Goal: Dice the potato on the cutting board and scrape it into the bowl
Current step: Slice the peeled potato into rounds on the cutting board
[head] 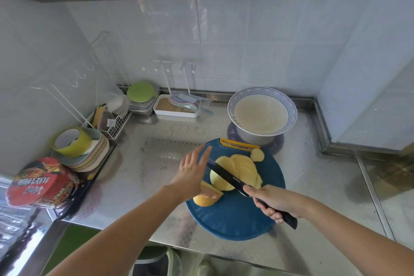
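Observation:
A round blue cutting board lies on the steel counter. On it is a fan of yellow potato slices, one end piece at the far edge, and a potato chunk at the left. My right hand grips the handle of a dark knife, whose blade lies across the slices. My left hand hovers with straight fingers above the knife tip and partly covers the chunk. Behind the board stands a blue-rimmed white bowl.
A stack of coloured plates with a green ring on top sits at the left. A red instant noodle cup stands at the counter's left edge. A white tray and a wire rack stand near the tiled wall.

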A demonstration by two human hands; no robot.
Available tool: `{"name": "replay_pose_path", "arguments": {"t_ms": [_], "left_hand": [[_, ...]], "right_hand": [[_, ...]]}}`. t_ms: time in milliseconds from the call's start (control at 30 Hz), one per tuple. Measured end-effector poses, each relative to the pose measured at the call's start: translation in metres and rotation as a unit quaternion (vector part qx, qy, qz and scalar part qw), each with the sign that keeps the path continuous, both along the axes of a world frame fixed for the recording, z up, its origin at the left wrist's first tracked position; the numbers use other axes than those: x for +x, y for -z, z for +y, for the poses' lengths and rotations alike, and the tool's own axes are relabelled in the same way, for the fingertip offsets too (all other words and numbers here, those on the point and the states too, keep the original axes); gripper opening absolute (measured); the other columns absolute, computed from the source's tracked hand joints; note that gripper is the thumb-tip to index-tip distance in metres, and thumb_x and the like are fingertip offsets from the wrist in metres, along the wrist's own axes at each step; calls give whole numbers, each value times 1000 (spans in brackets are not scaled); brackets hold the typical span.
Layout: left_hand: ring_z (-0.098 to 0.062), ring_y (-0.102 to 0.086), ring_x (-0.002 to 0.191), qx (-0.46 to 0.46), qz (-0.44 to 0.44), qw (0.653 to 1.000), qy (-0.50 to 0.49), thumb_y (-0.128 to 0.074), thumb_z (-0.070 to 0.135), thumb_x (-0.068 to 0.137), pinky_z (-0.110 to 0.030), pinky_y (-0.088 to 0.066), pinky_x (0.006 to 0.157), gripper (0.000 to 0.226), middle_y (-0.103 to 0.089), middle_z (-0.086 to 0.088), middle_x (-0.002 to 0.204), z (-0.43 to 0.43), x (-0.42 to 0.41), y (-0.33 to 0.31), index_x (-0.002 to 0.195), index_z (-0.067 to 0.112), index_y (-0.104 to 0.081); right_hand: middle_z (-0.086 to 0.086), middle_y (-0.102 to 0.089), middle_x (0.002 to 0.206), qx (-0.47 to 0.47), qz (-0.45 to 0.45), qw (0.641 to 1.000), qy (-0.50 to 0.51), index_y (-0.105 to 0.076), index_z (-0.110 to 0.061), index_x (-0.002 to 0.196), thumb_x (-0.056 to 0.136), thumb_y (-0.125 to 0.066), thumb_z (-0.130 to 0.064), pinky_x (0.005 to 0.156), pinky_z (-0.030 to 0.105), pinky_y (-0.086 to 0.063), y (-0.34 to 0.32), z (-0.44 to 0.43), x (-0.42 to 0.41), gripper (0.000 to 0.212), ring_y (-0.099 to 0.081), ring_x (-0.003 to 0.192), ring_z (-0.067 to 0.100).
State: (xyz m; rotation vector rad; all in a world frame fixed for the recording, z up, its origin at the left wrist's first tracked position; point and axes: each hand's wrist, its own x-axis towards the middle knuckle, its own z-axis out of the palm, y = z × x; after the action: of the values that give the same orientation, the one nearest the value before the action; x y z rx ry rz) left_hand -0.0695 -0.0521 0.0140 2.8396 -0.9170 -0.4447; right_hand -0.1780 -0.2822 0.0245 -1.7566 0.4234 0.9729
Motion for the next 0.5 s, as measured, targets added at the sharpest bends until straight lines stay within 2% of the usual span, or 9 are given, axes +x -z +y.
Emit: {"name": "replay_pose_path", "arguments": {"t_ms": [67, 100, 167, 200, 233, 267, 333, 433, 500], "left_hand": [[-28, -10, 142, -79, 46, 985, -147, -80, 60, 59, -41, -14, 117, 131, -7, -8, 152, 8, -13, 5, 152, 12, -1], [-28, -21, 139, -117, 81, 963, -227, -81, 59, 59, -37, -24, 113, 126, -17, -11, 147, 13, -17, 11, 150, 9, -10], [-24, -51, 112, -145, 183, 912, -336, -73, 72, 55, -28, -44, 90, 109, -44, -11, 123, 18, -26, 20, 132, 3, -38], [-21, -59, 94, -152, 243, 887, -363, -67, 79, 52, -29, -50, 79, 103, -54, -10, 106, 18, -31, 24, 116, 2, -48], [-21, -62, 83, -167, 286, 865, -378, -67, 78, 55, -34, -56, 75, 95, -60, -10, 97, 18, -34, 29, 106, 0, -51], [-22, -65, 80, -191, 311, 845, -391, -70, 67, 67, -38, -58, 75, 79, -63, -12, 98, 16, -38, 32, 103, 0, -51], [-24, -66, 82, -240, 326, 818, -408, -67, 44, 85, -41, -59, 73, 51, -61, -17, 109, 13, -43, 35, 106, 2, -48], [-26, -63, 84, -276, 339, 804, -403, -62, 39, 88, -42, -59, 70, 50, -56, -20, 111, 14, -44, 33, 115, 1, -45], [-25, -61, 84, -282, 351, 802, -394, -60, 36, 89, -41, -59, 68, 50, -52, -19, 112, 17, -45, 30, 120, 1, -43]], "right_hand": [[-1, -33, 47, -23, -52, 998, -5, -37, -17, 61, 86, -42, -74, 41, 22, -30, 0, 6, -4, 63, -29, 37, 10], [-3, -31, 45, -36, -80, 996, -5, -35, -17, 61, 88, -41, -72, 40, 22, -29, 1, 10, -6, 62, -28, 35, 10], [-4, -27, 44, -47, -119, 992, -6, -33, -16, 61, 91, -39, -70, 40, 24, -27, 2, 19, -8, 61, -25, 35, 11], [-5, -26, 44, -43, -127, 991, -10, -32, -17, 61, 91, -38, -69, 41, 24, -25, 3, 23, -10, 61, -23, 36, 11], [-5, -25, 45, -37, -132, 990, -18, -31, -17, 61, 92, -38, -69, 41, 25, -23, 3, 26, -12, 60, -22, 37, 12], [-6, -24, 45, -30, -136, 990, -27, -30, -18, 61, 93, -39, -68, 42, 25, -21, 3, 30, -15, 60, -21, 38, 12], [-8, -23, 45, -33, -147, 988, -42, -29, -19, 61, 95, -41, -65, 42, 24, -20, 5, 34, -19, 58, -22, 37, 10], [-10, -26, 47, -85, -189, 976, -68, -29, -18, 63, 95, -40, -64, 42, 19, -24, 10, 38, -22, 58, -28, 36, 5], [-8, -27, 51, -108, -208, 968, -87, -29, -17, 62, 91, -37, -69, 47, 21, -25, 13, 39, -21, 60, -29, 39, 5]]}}
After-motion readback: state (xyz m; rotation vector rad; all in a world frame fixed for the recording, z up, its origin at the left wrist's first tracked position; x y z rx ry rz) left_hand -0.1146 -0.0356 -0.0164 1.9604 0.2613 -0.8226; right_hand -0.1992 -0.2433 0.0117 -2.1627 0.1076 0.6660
